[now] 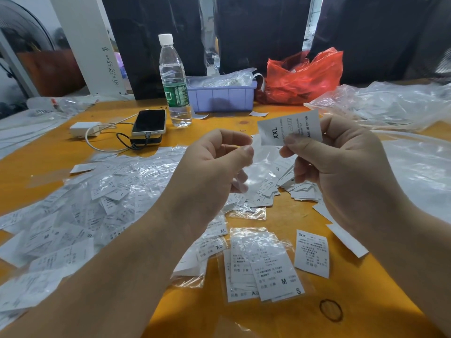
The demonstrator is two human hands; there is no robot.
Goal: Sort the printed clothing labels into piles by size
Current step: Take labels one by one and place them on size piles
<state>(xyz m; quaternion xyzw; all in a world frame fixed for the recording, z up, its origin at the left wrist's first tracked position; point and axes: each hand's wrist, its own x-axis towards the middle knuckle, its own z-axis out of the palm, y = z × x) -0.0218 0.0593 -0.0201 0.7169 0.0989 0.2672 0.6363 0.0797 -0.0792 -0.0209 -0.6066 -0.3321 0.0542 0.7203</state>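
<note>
Head view: both hands raised above orange table [244, 315]
Right hand [341, 162]: pinched XXL label [290, 130] between thumb and fingers, held up clear of table
Left hand [214, 164]: just left of label, fingers curled, thumb against forefinger, apparently empty
Below right hand: small pile of labels [266, 189], XS and XL readable
Beneath left forearm: big loose heap of labels [80, 215] in clear wrap
Beyond left hand: water bottle [174, 81], phone [149, 121]
</note>
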